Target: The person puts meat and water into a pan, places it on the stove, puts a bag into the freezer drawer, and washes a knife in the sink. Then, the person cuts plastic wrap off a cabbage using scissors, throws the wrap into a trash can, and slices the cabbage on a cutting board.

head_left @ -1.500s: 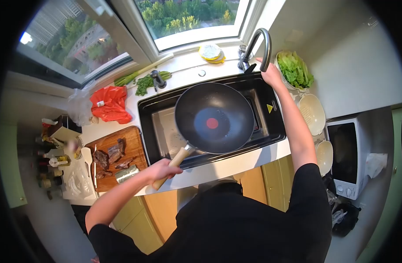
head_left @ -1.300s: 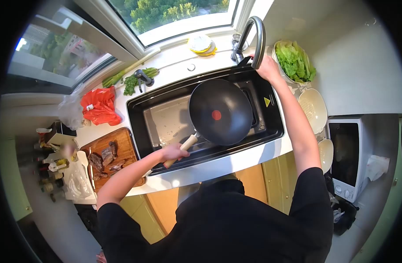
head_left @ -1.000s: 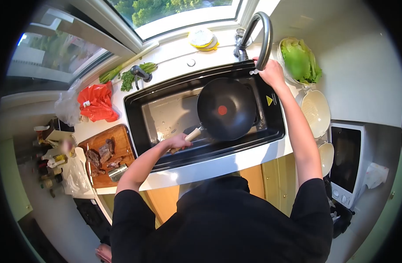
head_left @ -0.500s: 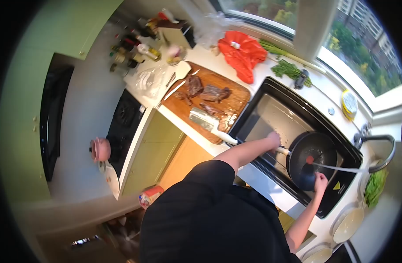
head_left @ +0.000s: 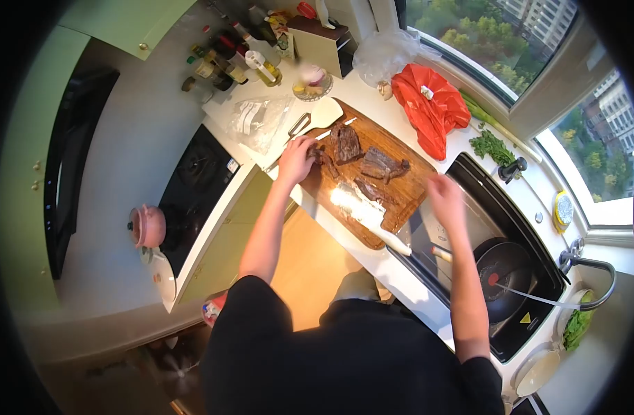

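Note:
My left hand (head_left: 296,160) is at the left edge of the wooden cutting board (head_left: 417,180), beside a small strip of dark meat (head_left: 324,160). Its fingers are apart, partly bent, and nothing shows in them. Blurred by motion, my right hand (head_left: 447,197) is just off the board's right edge, above the sink's corner. Several dark meat chunks (head_left: 382,164) lie on the board. A cleaver (head_left: 355,206) rests across its front, with the white handle (head_left: 394,241) sticking out past the edge. In the sink stands a black frying pan (head_left: 502,277), with water running into it.
The curved faucet (head_left: 611,277) hangs over the black sink (head_left: 531,235). A white spatula (head_left: 325,112) overlaps the board's back left corner. Behind are a red plastic bag (head_left: 431,111), a knife block (head_left: 320,45) and bottles (head_left: 220,72). A pink pot (head_left: 149,225) stands by the stove.
Both hands have left the frying pan. My left hand has moved to the cutting board's left edge, my right hand towards its right edge. The view has shifted; the pan stays in the sink.

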{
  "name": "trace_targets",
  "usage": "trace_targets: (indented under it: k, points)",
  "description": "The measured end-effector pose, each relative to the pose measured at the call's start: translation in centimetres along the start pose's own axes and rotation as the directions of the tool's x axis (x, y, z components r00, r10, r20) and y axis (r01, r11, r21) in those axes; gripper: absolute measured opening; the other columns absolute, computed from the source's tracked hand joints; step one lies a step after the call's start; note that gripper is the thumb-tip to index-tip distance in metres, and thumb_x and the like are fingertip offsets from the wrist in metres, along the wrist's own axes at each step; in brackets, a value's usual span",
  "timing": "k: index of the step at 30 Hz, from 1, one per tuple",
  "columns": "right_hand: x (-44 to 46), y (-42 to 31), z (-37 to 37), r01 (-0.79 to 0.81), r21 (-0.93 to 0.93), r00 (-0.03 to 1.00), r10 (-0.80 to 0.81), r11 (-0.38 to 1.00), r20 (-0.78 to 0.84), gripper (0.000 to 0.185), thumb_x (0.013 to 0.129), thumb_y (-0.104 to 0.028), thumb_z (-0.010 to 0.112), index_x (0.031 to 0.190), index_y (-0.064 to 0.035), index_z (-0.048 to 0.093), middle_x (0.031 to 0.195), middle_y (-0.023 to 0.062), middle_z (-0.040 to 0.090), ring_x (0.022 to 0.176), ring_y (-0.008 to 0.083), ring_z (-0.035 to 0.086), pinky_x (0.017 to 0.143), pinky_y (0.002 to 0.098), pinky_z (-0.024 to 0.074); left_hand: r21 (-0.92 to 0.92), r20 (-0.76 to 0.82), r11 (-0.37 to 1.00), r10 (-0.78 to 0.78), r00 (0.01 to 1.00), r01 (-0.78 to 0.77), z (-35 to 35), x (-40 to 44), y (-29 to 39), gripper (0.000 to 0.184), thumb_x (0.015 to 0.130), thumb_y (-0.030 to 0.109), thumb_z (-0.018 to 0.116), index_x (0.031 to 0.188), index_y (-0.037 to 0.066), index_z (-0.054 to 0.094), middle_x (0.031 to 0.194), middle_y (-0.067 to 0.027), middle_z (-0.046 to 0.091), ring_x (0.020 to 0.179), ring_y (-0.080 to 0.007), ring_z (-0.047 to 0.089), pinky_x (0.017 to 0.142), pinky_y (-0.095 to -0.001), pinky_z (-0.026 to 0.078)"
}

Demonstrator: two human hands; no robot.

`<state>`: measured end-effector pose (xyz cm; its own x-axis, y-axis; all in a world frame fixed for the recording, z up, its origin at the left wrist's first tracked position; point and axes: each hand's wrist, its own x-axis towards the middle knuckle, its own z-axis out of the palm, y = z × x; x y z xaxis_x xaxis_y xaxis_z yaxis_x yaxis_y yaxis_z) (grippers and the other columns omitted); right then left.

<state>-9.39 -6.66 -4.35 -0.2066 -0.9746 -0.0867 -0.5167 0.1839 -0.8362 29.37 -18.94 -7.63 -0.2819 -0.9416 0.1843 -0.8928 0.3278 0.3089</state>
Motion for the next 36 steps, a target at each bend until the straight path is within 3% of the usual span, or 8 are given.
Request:
trace_targets:
  k: [7, 11, 18, 22, 24, 27, 32, 36]
  points:
    - [13.7, -7.8, 18.4, 0.221, -0.559, 0.968, -0.109, 0.799, 0.226, 0.064, 0.081, -0.046, 0.074, 0.112, 0.0071, 0.055, 0.102, 0.0222, 0.069, 0.098, 0.0382, 0.067, 0.085, 0.0456, 0.0544, -0.162, 0.112, 0.986, -0.024, 0.993, 0.042, 1.4, -0.1, -4.1, 0.034, 0.073, 0.019, 0.082, 0.105, 0.012, 0.070, 0.094, -0.0069, 0.065, 0.091, -0.0297, 0.064, 0.080, -0.0379, 0.052]
    - [15.6, -8.0, 22.7, 0.103, -0.478, 0.952, 0.053, 0.873, 0.302, 0.075, 0.067, -0.049, 0.084, 0.112, 0.0045, 0.058, 0.103, 0.0210, 0.070, 0.098, 0.0335, 0.069, 0.083, 0.0423, 0.0565, -0.248, 0.068, 0.928, -0.270, 0.961, 0.278, 1.9, -2.5, -6.3, 0.030, 0.078, 0.020, 0.083, 0.098, 0.003, 0.069, 0.083, -0.0067, 0.067, 0.079, -0.0207, 0.066, 0.073, -0.0345, 0.053]
    - [13.5, -9.0, 20.5, -0.076, -0.120, 0.967, 0.102, 0.990, 0.232, 0.033, 0.082, -0.028, 0.071, 0.100, -0.0009, 0.069, 0.101, 0.0202, 0.070, 0.096, 0.0363, 0.069, 0.083, 0.0445, 0.0561, -0.674, 0.280, 0.458, -0.567, 0.775, 0.579, 0.2, -5.2, -8.5, 0.029, 0.093, 0.032, 0.069, 0.109, 0.008, 0.067, 0.090, 0.0040, 0.064, 0.083, -0.0075, 0.055, 0.071, -0.0249, 0.040]
    - [10.4, -6.4, 13.1, 0.156, 0.263, 0.939, -0.060, 0.952, -0.339, 0.040, 0.076, -0.030, 0.077, 0.101, 0.0002, 0.069, 0.096, 0.0225, 0.069, 0.094, 0.0375, 0.067, 0.085, 0.0432, 0.0530, -0.844, 0.284, 0.355, -0.343, 0.896, 0.403, -4.4, -4.1, 0.8, 0.023, 0.097, 0.023, 0.066, 0.112, 0.005, 0.061, 0.101, -0.0021, 0.063, 0.088, -0.0083, 0.056, 0.077, -0.0268, 0.043]
    - [3.3, -2.6, 0.7, 0.171, 0.583, 0.933, 0.060, 0.795, -0.356, 0.036, 0.080, -0.026, 0.074, 0.102, 0.0018, 0.068, 0.089, 0.0180, 0.069, 0.084, 0.0287, 0.068, 0.074, 0.0370, 0.0528, -0.881, 0.282, 0.332, -0.206, 0.937, 0.338, -3.6, -3.8, 9.3, 0.021, 0.098, 0.022, 0.064, 0.110, 0.005, 0.061, 0.099, -0.0016, 0.062, 0.088, -0.0084, 0.055, 0.077, -0.0262, 0.042]
    - [-7.0, 8.3, -11.5, -0.221, 0.449, 0.816, 0.416, 0.866, -0.401, 0.031, 0.090, -0.030, 0.068, 0.098, 0.0003, 0.070, 0.081, 0.0078, 0.071, 0.071, 0.0141, 0.065, 0.065, 0.0304, 0.0514, -0.797, 0.478, 0.412, -0.017, 0.878, 0.442, -2.6, -3.8, 25.2, 0.019, 0.094, 0.014, 0.066, 0.109, 0.002, 0.063, 0.093, -0.0008, 0.061, 0.087, -0.0103, 0.056, 0.078, -0.0240, 0.044]
    - [-22.5, 40.1, -16.1, -0.650, 0.375, 0.329, 0.690, 0.661, -0.644, 0.031, 0.087, -0.029, 0.068, 0.097, 0.0008, 0.071, 0.093, 0.0217, 0.072, 0.092, 0.0382, 0.070, 0.081, 0.0431, 0.0536, -0.693, 0.693, 0.615, 0.425, 0.582, 0.376, 16.2, -7.6, 44.9, 0.031, 0.088, 0.030, 0.073, 0.096, 0.001, 0.068, 0.081, -0.0013, 0.064, 0.074, -0.0101, 0.056, 0.067, -0.0262, 0.045]
    - [-23.5, 48.7, -14.4, -0.667, 0.373, 0.507, 0.760, 0.644, -0.406, 0.026, 0.086, -0.026, 0.069, 0.094, -0.0013, 0.072, 0.091, 0.0192, 0.072, 0.091, 0.0350, 0.070, 0.082, 0.0432, 0.0538, -0.391, 0.811, 0.875, 0.181, 0.556, 0.286, 37.7, -14.5, 53.3, 0.034, 0.083, 0.037, 0.076, 0.086, 0.003, 0.071, 0.080, -0.0074, 0.070, 0.075, -0.0172, 0.064, 0.071, -0.0342, 0.050]
